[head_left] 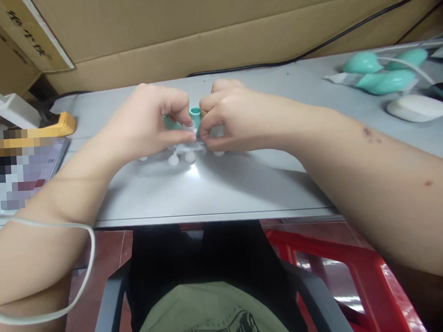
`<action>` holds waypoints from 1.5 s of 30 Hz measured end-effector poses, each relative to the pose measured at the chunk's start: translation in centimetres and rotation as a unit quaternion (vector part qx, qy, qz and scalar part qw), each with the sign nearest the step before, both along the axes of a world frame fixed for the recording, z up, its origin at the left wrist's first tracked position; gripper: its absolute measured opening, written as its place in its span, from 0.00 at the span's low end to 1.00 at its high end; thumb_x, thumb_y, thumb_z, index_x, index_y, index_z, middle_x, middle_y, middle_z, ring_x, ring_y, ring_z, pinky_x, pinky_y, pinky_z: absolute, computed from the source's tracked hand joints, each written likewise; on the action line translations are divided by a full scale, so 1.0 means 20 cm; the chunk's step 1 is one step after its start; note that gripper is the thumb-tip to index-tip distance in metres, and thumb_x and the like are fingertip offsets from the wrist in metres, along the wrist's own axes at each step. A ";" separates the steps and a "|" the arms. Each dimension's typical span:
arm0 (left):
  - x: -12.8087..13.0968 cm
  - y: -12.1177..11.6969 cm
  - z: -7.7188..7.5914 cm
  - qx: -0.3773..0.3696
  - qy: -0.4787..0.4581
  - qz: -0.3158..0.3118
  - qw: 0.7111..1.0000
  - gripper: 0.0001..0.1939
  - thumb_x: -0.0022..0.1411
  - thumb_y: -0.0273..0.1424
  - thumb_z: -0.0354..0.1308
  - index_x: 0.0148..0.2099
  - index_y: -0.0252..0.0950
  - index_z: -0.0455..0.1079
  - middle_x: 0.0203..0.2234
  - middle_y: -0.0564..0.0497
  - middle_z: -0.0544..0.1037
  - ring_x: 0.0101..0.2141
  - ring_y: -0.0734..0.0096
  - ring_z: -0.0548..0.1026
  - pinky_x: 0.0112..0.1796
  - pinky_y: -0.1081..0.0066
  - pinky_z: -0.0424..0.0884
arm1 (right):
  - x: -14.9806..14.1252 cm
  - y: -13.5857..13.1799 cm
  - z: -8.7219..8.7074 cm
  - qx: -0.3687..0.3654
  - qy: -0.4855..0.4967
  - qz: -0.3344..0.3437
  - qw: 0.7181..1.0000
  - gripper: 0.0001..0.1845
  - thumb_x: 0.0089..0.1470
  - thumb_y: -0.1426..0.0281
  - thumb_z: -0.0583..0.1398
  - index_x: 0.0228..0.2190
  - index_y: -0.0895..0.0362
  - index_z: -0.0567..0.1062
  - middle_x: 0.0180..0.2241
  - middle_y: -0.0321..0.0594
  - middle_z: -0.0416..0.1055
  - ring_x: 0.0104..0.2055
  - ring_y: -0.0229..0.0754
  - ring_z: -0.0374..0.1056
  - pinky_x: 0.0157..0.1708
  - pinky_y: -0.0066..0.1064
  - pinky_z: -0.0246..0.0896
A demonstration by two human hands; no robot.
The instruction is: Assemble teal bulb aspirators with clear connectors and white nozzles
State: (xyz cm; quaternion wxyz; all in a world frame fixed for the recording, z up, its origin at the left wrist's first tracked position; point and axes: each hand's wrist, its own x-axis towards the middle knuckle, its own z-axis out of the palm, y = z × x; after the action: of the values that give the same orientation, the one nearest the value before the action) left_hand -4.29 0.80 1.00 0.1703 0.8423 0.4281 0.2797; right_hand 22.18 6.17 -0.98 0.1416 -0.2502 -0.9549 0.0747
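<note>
Left hand (159, 114) and right hand (229, 113) face each other low over the pale grey, flat-topped bench (152, 194), fingertips nearly meeting. Between them, slightly beyond the pinching fingertips, sits a small teal plastic tube with a round, hollow mouth (195, 111). That placement seems to be the relation that counts: the tube lies in the narrow gap, its mouth uppermost and its long axis apparently running down toward the fingertips, though I cannot tell whether it stands upright or leans. Thumb and forefinger of the left hand pinch a small, translucent, ring-like plastic piece (189, 127) just on the near side of the tube. Curled fingers of the right hand come closer to the tube's side; whether they touch it or grip anything is hidden. Nearer the body than both hands, small white rounded plastic pieces (173, 159) lie on the bench.
</note>
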 end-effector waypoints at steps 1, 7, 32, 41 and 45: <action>-0.01 0.01 -0.01 0.006 0.014 -0.005 1.000 0.12 0.67 0.48 0.77 0.35 0.52 0.82 0.41 0.48 0.94 0.46 0.44 0.88 0.53 0.46 0.82 | 0.00 0.00 0.00 -0.002 0.004 -0.001 1.000 0.16 0.59 0.78 0.74 0.25 0.47 0.85 0.31 0.43 0.76 0.51 0.61 0.69 0.54 0.52 0.65; -0.03 0.03 -0.02 0.053 0.082 -0.001 0.995 0.08 0.71 0.44 0.73 0.41 0.51 0.94 0.38 0.47 0.93 0.46 0.43 0.87 0.63 0.39 0.79 | 0.01 0.03 0.01 0.001 0.105 -0.011 0.994 0.19 0.54 0.79 0.81 0.26 0.46 0.83 0.27 0.38 0.75 0.46 0.55 0.67 0.58 0.53 0.66; -0.18 0.01 0.06 0.093 0.227 -0.032 0.969 0.10 0.71 0.37 0.72 0.47 0.55 0.96 0.43 0.50 0.93 0.49 0.45 0.83 0.71 0.41 0.68 | 0.04 0.02 0.00 0.025 0.169 0.002 0.985 0.17 0.58 0.79 0.76 0.30 0.45 0.82 0.30 0.34 0.82 0.39 0.51 0.70 0.58 0.50 0.66; -0.15 0.00 0.11 0.037 0.301 -0.029 0.952 0.18 0.76 0.35 0.66 0.60 0.51 0.94 0.46 0.53 0.95 0.50 0.51 0.87 0.70 0.48 0.72 | 0.05 -0.02 0.01 0.072 0.111 -0.027 0.991 0.13 0.71 0.78 0.68 0.37 0.47 0.84 0.37 0.37 0.88 0.47 0.56 0.82 0.65 0.54 0.73; -0.13 -0.03 0.14 -0.024 0.290 -0.017 0.957 0.19 0.79 0.37 0.65 0.62 0.52 0.95 0.43 0.52 0.94 0.39 0.54 0.84 0.51 0.56 0.77 | 0.05 -0.05 0.02 0.075 0.090 -0.044 0.992 0.14 0.73 0.79 0.66 0.37 0.48 0.83 0.39 0.38 0.90 0.51 0.58 0.86 0.69 0.56 0.75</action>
State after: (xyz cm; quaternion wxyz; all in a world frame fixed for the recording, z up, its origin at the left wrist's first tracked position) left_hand -6.92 0.20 3.71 0.0636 0.8902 0.4510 0.0107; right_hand 23.26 5.11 -0.60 0.2484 -0.2732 -0.9291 0.0191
